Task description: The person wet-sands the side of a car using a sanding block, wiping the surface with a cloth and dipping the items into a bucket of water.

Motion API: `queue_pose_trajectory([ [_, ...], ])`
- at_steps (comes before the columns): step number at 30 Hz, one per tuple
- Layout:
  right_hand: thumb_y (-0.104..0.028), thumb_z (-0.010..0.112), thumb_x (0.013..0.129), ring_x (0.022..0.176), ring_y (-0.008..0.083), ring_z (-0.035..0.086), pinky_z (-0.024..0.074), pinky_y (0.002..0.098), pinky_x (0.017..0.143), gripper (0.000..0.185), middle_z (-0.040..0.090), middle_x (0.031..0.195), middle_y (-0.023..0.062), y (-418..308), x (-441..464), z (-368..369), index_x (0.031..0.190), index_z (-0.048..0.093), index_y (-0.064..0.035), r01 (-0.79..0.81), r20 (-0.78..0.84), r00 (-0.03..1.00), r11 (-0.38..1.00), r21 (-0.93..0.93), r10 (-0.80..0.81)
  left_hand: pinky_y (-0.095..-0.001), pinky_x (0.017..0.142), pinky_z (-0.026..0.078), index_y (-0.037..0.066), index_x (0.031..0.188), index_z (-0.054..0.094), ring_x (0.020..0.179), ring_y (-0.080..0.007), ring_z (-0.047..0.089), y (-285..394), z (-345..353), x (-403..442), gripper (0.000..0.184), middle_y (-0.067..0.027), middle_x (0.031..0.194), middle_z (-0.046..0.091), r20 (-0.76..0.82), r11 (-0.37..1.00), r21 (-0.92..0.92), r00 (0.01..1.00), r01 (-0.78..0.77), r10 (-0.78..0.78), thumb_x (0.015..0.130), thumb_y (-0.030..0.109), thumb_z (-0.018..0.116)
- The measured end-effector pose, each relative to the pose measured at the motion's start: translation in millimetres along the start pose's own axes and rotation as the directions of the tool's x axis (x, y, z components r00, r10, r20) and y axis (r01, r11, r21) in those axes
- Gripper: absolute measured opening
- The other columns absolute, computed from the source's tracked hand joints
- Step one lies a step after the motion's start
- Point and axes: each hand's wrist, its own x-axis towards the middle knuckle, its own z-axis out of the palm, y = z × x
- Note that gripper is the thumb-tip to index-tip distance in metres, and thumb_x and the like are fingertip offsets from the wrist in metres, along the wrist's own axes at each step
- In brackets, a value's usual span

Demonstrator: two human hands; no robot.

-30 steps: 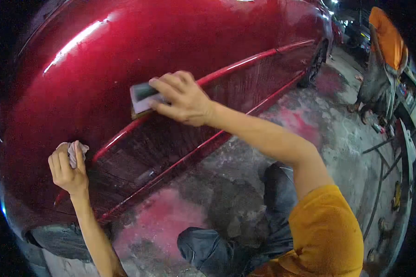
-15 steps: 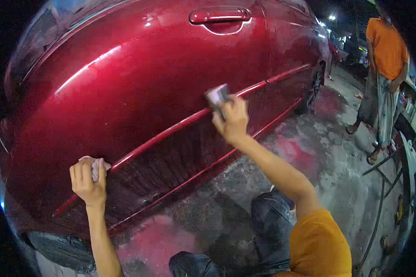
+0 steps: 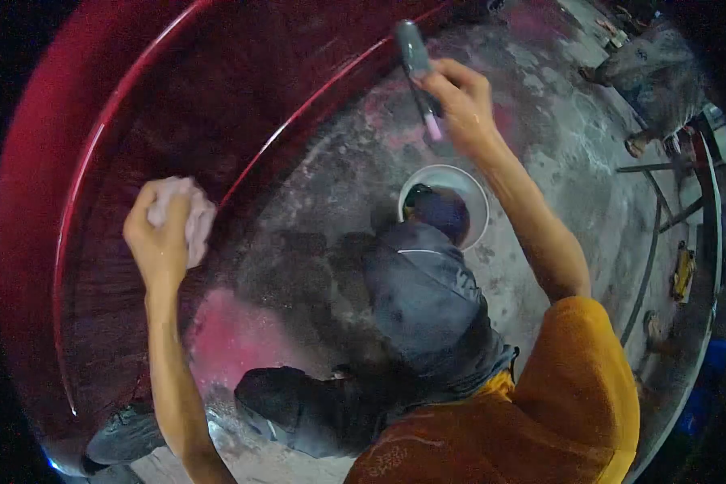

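My left hand [image 3: 157, 234] is closed on a crumpled pale pink-white cloth [image 3: 200, 230]. It is beside the dark lower side of a glossy red car [image 3: 24, 202]; whether the cloth touches the panel I cannot tell. My right hand [image 3: 466, 105] grips a dark grey flat sanding block [image 3: 413, 50] between thumb and fingers. Below the block hangs a thin dark strip with a pinkish end, and both are held out from the car over the floor. Under my right forearm stands a round white bucket [image 3: 486, 211] with dark contents, partly hidden by my knee.
Pink overspray patches [image 3: 238, 335] mark the wet grey concrete floor [image 3: 315, 202]. A car tyre [image 3: 125, 436] is at lower left. At upper right stands another person [image 3: 657, 77], legs visible, near a dark metal frame [image 3: 661, 194] and scattered items.
My view has tilted down, bringing the bucket into sight. My right hand has left the car's side trim with the sanding block. My left hand, still holding the cloth, is now by the lower panel.
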Motion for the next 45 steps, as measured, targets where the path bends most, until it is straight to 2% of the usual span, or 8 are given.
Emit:
queue_pose_trajectory([
  [6,-0.024,0.069,0.096,0.067,0.0107,0.056,0.0466,0.0279,0.058,0.023,0.064,0.086,0.0010,91,-59,-142,0.101,0.072,-0.0019,-0.283,-0.196,0.929,0.945,0.164,0.312,-0.0343,0.071,0.055,0.004,0.096,0.075,0.077,-0.0183,0.071,4,227,-16,0.020,-0.0103,0.087,0.076,0.311,0.992,-0.123,0.950,0.021,0.018,0.091,0.023,0.077],
  [10,-0.023,0.065,0.098,0.065,0.0127,0.060,0.0490,0.0282,0.053,0.020,0.066,0.086,0.0023,91,-96,-164,0.101,0.069,-0.0040,-0.394,-0.229,0.873,0.899,0.191,0.431,-0.0389,0.080,0.057,0.006,0.098,0.075,0.086,-0.0302,0.072,19,328,-55,0.029,-0.0134,0.096,0.075,0.774,0.996,-0.090,0.627,-0.028,0.088,0.088,0.033,0.081],
  [16,-0.020,0.066,0.098,0.063,0.0124,0.061,0.0467,0.0280,0.052,0.016,0.066,0.084,0.0014,126,-115,-177,0.100,0.067,-0.0047,-0.419,-0.194,0.875,0.894,0.158,0.444,-0.0495,0.092,0.059,0.007,0.117,0.071,0.118,-0.0393,0.066,-47,403,-85,0.046,-0.0180,0.122,0.069,0.897,0.898,0.099,0.429,-0.428,0.105,0.081,0.032,0.085],
  [23,-0.017,0.070,0.096,0.081,0.0109,0.057,0.0465,0.0301,0.073,0.017,0.065,0.090,0.0014,141,-125,-176,0.105,0.071,-0.0023,-0.497,-0.118,0.848,0.854,0.156,0.516,-0.0513,0.091,0.060,0.011,0.128,0.073,0.116,-0.0371,0.071,-52,444,-97,0.034,-0.0179,0.129,0.071,0.927,0.856,0.348,0.275,-0.382,-0.253,0.101,0.024,0.057],
  [26,-0.021,0.061,0.104,0.075,0.0185,0.070,0.0599,0.0358,0.066,0.021,0.068,0.090,0.0078,175,-141,-191,0.114,0.064,-0.0031,-0.380,-0.312,0.846,0.900,0.212,0.431,-0.0471,0.083,0.062,0.008,0.112,0.080,0.101,-0.0328,0.077,-70,463,-115,0.027,-0.0142,0.106,0.079,0.920,0.847,0.288,0.376,-0.447,-0.114,0.091,0.019,0.067],
  [31,-0.035,0.068,0.099,0.085,0.0261,0.073,0.0629,0.0448,0.072,0.041,0.069,0.109,0.0102,186,-150,-225,0.127,0.059,-0.0057,-0.466,0.018,0.873,0.825,0.319,0.487,-0.0475,0.079,0.063,0.008,0.123,0.072,0.100,-0.0369,0.076,-69,455,-113,0.035,-0.0202,0.124,0.070,0.874,0.807,0.266,0.484,-0.527,0.028,0.090,0.018,0.067],
  [38,-0.050,0.064,0.101,0.083,0.0283,0.075,0.0642,0.0458,0.067,0.048,0.074,0.099,0.0112,178,-148,-192,0.121,0.061,-0.0068,-0.454,-0.180,0.773,0.728,0.514,0.609,-0.0553,0.096,0.056,0.007,0.122,0.071,0.120,-0.0454,0.065,-49,422,-101,0.041,-0.0231,0.132,0.064,0.851,0.913,0.187,0.524,-0.362,0.033,0.088,0.028,0.073],
  [45,-0.042,0.069,0.090,0.096,0.0295,0.074,0.0619,0.0622,0.081,0.045,0.072,0.112,0.0099,188,-149,-219,0.123,0.063,-0.0130,-0.575,0.094,0.744,0.561,0.596,0.662,-0.0541,0.090,0.059,0.011,0.126,0.071,0.114,-0.0507,0.066,-45,418,-104,0.041,-0.0245,0.130,0.064,0.794,0.873,0.189,0.593,-0.449,0.134,0.089,0.028,0.074],
])
